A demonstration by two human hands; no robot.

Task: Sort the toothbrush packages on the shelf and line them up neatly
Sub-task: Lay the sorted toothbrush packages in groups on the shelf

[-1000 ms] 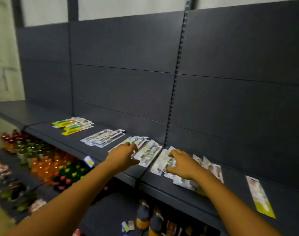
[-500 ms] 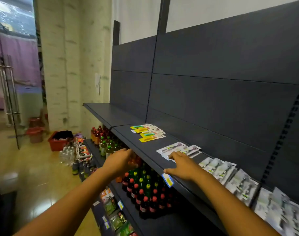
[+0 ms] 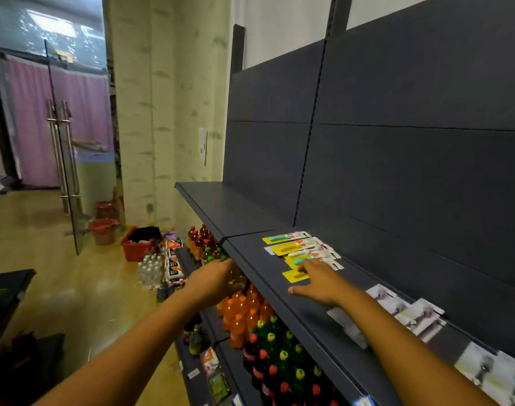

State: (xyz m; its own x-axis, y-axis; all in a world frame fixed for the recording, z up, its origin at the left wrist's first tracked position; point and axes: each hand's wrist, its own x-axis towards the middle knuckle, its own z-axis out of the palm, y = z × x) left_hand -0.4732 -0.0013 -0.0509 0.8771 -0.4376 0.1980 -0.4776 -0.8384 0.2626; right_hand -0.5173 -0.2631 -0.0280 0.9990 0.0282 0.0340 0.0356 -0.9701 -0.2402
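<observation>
Dark shelf (image 3: 250, 256): right hand (image 3: 317, 284), fingers spread on yellow-backed toothbrush packages (image 3: 301, 250); left hand (image 3: 215, 281) loosely curled, empty, over soda bottles (image 3: 250, 312).

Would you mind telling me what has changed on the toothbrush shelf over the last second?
The right hand moved left along the shelf, from the white packages to the yellow packages, where its fingertips now rest. The left hand left the packages and now hovers off the shelf's front edge. Neither hand holds anything. The packages lie flat as before.
</observation>
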